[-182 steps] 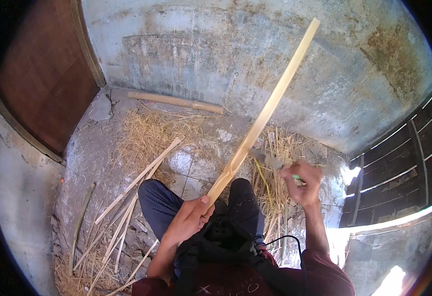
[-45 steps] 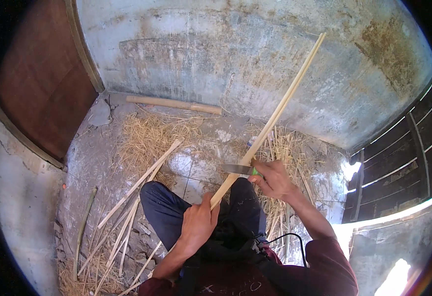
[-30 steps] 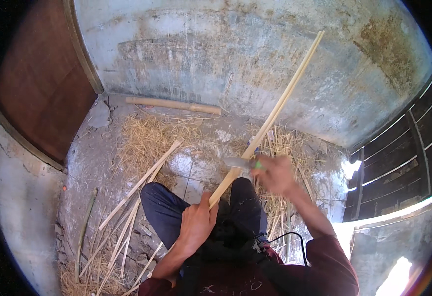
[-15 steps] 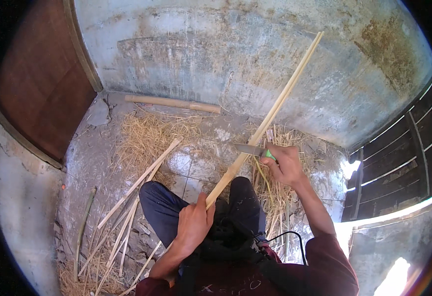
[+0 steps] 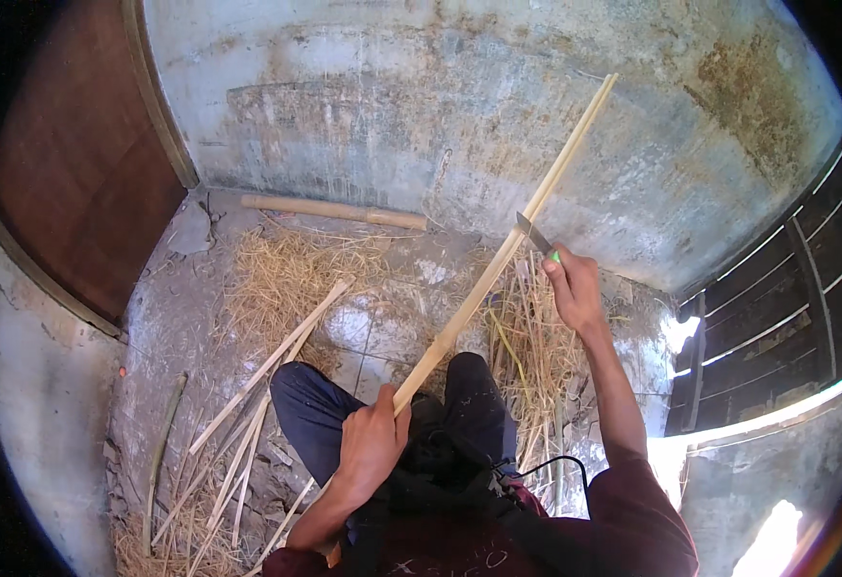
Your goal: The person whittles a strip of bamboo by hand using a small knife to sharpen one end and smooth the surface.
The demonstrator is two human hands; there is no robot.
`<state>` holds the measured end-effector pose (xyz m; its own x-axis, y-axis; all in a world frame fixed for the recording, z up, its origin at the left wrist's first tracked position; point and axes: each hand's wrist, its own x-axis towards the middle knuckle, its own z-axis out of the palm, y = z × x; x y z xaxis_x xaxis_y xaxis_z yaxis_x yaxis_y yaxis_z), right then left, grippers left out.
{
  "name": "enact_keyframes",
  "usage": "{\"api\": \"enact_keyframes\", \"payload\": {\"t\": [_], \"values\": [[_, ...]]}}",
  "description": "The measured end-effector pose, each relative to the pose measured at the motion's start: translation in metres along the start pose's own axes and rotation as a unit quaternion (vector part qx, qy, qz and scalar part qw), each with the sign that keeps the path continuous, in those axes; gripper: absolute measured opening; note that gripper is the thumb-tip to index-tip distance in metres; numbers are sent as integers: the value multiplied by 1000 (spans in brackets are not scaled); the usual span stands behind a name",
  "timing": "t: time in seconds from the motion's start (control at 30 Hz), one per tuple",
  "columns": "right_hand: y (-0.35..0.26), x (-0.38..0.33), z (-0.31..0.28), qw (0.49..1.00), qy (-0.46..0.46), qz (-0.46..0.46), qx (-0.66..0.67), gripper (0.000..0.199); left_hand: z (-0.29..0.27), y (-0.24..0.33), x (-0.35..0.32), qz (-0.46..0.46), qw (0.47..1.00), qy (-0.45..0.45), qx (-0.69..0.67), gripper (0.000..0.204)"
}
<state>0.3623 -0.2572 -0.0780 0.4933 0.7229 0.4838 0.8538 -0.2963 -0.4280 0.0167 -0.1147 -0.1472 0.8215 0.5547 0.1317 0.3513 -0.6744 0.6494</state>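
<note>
A: Item one, change since half a second back?

B: The right hand (image 5: pixel 573 288) has travelled up the bamboo strip (image 5: pixel 498 260), further from the body. The knife (image 5: pixel 534 234) now meets the strip higher along its length. The left hand (image 5: pixel 371 450) has kept its place at the strip's lower end; the strip's slant is unchanged.

A: Item two, the strip against the fingers?

B: Left hand: fingers wrapped fully round the lower end of the strip, thumb uppermost, above the lap. The strip runs from that fist up and to the right, its far end in front of the wall (image 5: pixel 459 125). Right hand: fingers closed round the knife's handle, of which a green bit shows at the knuckles. The blade's tip touches the strip's right edge; the hand itself sits just beside the strip, not on it.

A: Item three, materials?

B: Strip: pale yellow split bamboo, long, flat, narrow, straight. Knife: short grey metal blade, pointed. Floor: cracked grey concrete, strewn with shavings (image 5: pixel 286 279), dry, straw-coloured, fibrous, with more in a heap by the right knee. Loose split slats (image 5: pixel 267 370), same pale bamboo, lying fanned to the left of the legs. One round bamboo pole (image 5: pixel 329 211), uncut, lying along the foot of the wall. Wall: plaster, stained blue-grey, blotched with rust-brown. Door (image 5: pixel 75 173): dark brown wood, left.
</note>
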Motion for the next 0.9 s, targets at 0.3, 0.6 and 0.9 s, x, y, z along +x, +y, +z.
{"api": "enact_keyframes", "payload": {"t": [0.3, 0.6, 0.9], "values": [[-12, 14, -12, 1000, -25, -18, 5, 38, 5, -2, -3, 0, 1000, -19, -1, 25], [30, 50, -41, 998, 57, -16, 8, 48, 1, -4, -11, 7, 1000, -17, 11, 24], [69, 80, -71, 994, 109, 11, 13, 55, 0, -5, -16, 6, 999, -26, 26, 25]]}}
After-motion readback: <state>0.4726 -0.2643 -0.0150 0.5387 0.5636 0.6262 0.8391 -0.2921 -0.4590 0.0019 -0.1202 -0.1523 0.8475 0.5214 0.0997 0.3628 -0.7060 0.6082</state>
